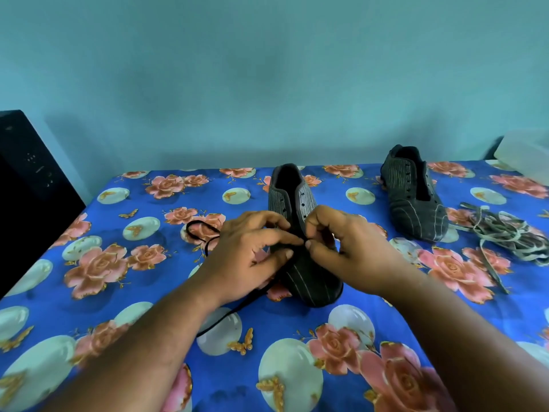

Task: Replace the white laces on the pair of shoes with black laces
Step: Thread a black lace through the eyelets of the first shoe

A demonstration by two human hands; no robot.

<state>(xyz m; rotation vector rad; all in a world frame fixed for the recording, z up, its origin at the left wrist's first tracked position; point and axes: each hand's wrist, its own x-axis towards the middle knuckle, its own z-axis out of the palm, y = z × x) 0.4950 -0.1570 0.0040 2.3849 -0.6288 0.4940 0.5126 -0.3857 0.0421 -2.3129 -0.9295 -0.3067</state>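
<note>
A dark striped shoe [309,281] stands in the middle of the bed, toe toward me, with no lace through its upper eyelets. My left hand [246,254] pinches a black lace [199,233] over the shoe's lower eyelets. The lace loops off to the left and also trails under my left wrist. My right hand [341,248] meets the left over the same spot, its thumb and fingers curled as if pinching the lace end, though the lace there is hidden. The second dark shoe [416,197] sits at the back right, unlaced. A heap of white laces [508,233] lies right of it.
The floral blue bedsheet [148,292] covers the whole work surface. A black box-like object [26,185] stands at the left edge. A white object [525,156] sits at the far right by the teal wall.
</note>
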